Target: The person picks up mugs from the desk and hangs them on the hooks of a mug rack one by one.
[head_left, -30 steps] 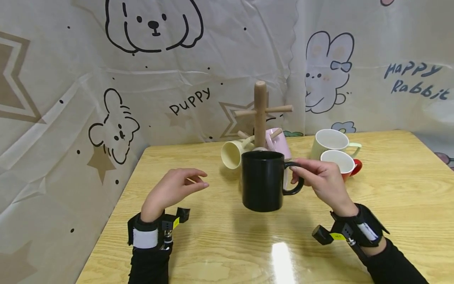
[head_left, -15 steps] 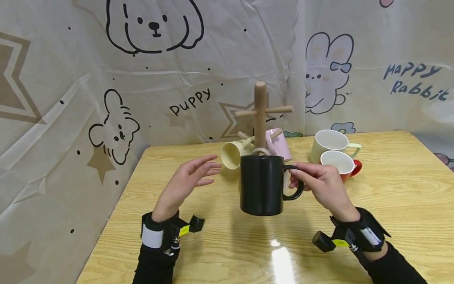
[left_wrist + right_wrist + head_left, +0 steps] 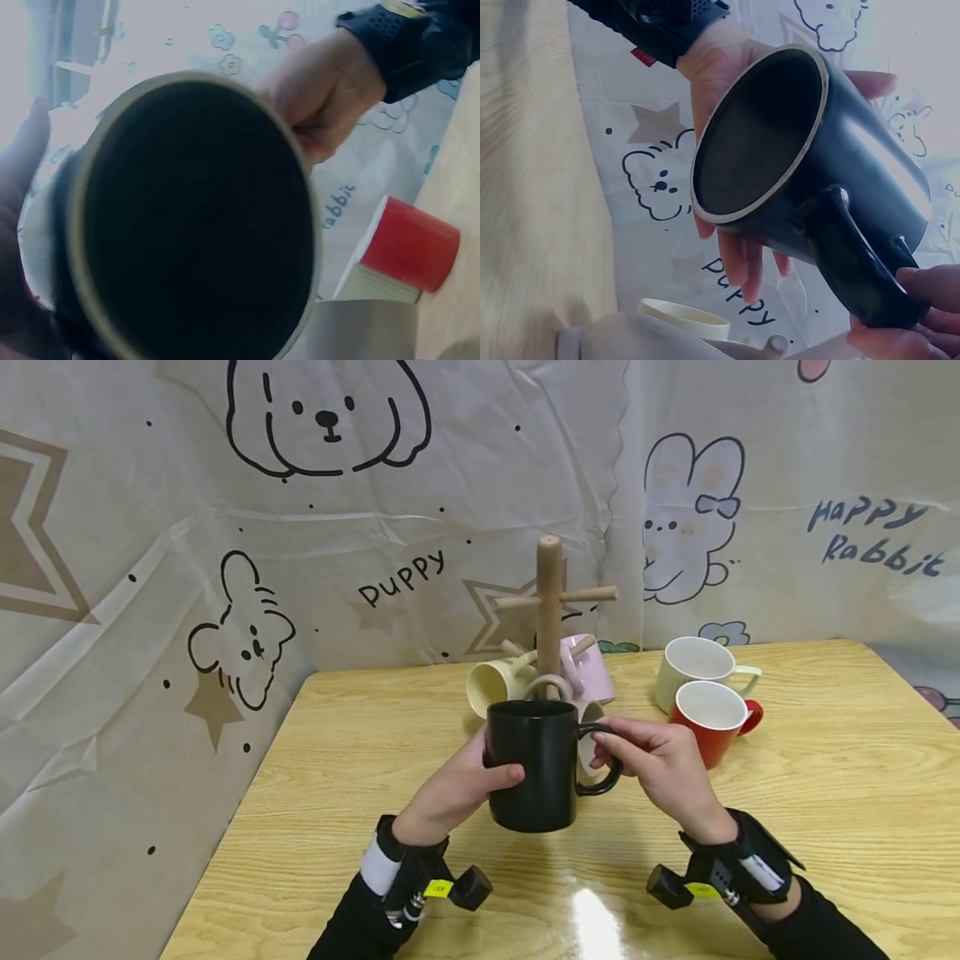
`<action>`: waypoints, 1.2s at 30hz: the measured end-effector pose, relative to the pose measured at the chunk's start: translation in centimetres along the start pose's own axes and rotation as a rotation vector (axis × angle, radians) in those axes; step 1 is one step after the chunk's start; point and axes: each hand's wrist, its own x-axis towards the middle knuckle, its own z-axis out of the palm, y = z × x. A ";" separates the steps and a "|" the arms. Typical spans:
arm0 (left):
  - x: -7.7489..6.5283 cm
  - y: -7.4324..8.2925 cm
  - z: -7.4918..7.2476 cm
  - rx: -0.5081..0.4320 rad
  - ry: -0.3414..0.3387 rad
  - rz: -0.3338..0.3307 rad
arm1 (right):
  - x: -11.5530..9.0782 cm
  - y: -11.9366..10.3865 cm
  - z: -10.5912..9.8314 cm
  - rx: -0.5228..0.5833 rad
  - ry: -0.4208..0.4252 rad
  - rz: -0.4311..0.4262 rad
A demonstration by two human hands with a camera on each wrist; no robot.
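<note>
A black mug (image 3: 532, 768) is held upright above the table, in front of a wooden mug tree (image 3: 549, 627). My right hand (image 3: 667, 768) pinches its handle (image 3: 855, 262) between thumb and fingers. Around the mug's other side lies my left hand (image 3: 450, 793), thumb across the front and fingers behind, hidden in the head view. From below, the right wrist view shows those fingers (image 3: 735, 262) spread along the wall. The mug's dark underside (image 3: 195, 217) fills much of the left wrist view.
A yellow mug (image 3: 487, 691), a pink mug (image 3: 597, 672) and a pale mug (image 3: 590, 752), partly hidden by the black one, hang low on the tree. To the right, a red mug (image 3: 705, 739) stands before a pale green mug (image 3: 693, 662) on the table (image 3: 825, 793).
My left hand has moved right, from apart from the black mug to holding its side. The mug has shifted slightly left and lower in view, with my right hand still on its handle.
</note>
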 end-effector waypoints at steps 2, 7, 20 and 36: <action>0.2 -0.2 0.3 -0.016 0.026 0.004 | 0.0 0.1 0.2 -0.023 0.002 0.001; 0.4 -0.3 0.6 -0.051 0.073 -0.022 | 0.0 0.3 0.4 -0.035 -0.007 0.026; 0.6 -0.3 0.9 -0.047 0.117 -0.023 | 0.3 0.4 0.2 -0.060 -0.038 0.106; 0.9 -0.5 -2.3 -0.340 0.260 0.101 | 1.4 0.7 -2.3 0.258 -0.022 0.230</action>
